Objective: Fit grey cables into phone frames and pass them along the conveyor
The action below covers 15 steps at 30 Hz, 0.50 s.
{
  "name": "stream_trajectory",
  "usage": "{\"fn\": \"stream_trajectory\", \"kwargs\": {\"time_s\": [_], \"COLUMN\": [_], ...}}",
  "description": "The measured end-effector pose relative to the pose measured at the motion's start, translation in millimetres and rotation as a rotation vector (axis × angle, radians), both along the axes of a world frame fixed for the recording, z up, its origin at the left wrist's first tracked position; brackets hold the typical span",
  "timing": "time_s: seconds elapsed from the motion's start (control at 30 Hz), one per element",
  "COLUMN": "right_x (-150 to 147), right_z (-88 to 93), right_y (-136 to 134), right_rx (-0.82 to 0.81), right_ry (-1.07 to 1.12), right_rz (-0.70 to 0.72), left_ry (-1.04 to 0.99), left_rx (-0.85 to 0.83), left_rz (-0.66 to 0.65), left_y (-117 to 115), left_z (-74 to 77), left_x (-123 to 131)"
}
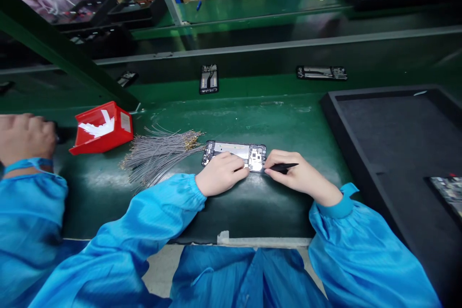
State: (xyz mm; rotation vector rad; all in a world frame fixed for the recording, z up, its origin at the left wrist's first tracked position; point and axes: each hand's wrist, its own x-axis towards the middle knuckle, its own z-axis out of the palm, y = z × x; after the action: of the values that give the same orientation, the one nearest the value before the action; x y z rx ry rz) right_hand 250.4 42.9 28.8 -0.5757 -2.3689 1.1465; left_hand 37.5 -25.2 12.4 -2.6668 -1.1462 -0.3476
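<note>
An opened phone [257, 155] lies flat on the green bench before me, its inner boards and silver plate facing up. My left hand [223, 172] rests over its lower left part and holds it against the bench, the thumb at the near edge. At the phone's right end is my right hand [290, 171], closed around a slim black pointed tool [284, 167]. Its fingertips touch or nearly touch the board's lower right corner; the tool's working end is hidden. Left of the phone lies a loose bundle of thin grey cables [159, 154] with gold-coloured ends.
A red bin [103, 142] with white strips stands left, near a co-worker's hand [27, 137]. A large black tray [382, 154] on the right holds another opened phone [449, 192]. More opened phones [209, 79] [321, 73] lie along the back strip. People in pink work beyond the divider.
</note>
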Motion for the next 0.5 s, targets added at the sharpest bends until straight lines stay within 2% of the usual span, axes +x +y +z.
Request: {"fn": "stream_trajectory", "kwargs": {"time_s": [0.2, 0.3, 0.4, 0.5], "right_x": [-1.5, 0.6, 0.6, -2.4], "right_z": [0.4, -4.3, -9.4, -16.8], "right_y": [-0.5, 4.2, 8.2, 10.3], "right_rx": [0.037, 0.061, 0.126, 0.245], "right_ry": [-0.010, 0.005, 0.031, -0.052], "right_rz": [0.014, -0.048, -0.153, -0.147], "left_ry": [-0.011, -0.043, -0.071, -0.096], "left_rx": [-0.010, -0.023, -0.026, -0.037], "left_rz": [0.013, 0.033, 0.062, 0.090], "left_y": [-0.4, 0.3, 2.3, 5.6], "left_z": [0.4, -0.9, -2.3, -3.1], "left_x": [0.8, 0.6, 0.9, 2.4]}}
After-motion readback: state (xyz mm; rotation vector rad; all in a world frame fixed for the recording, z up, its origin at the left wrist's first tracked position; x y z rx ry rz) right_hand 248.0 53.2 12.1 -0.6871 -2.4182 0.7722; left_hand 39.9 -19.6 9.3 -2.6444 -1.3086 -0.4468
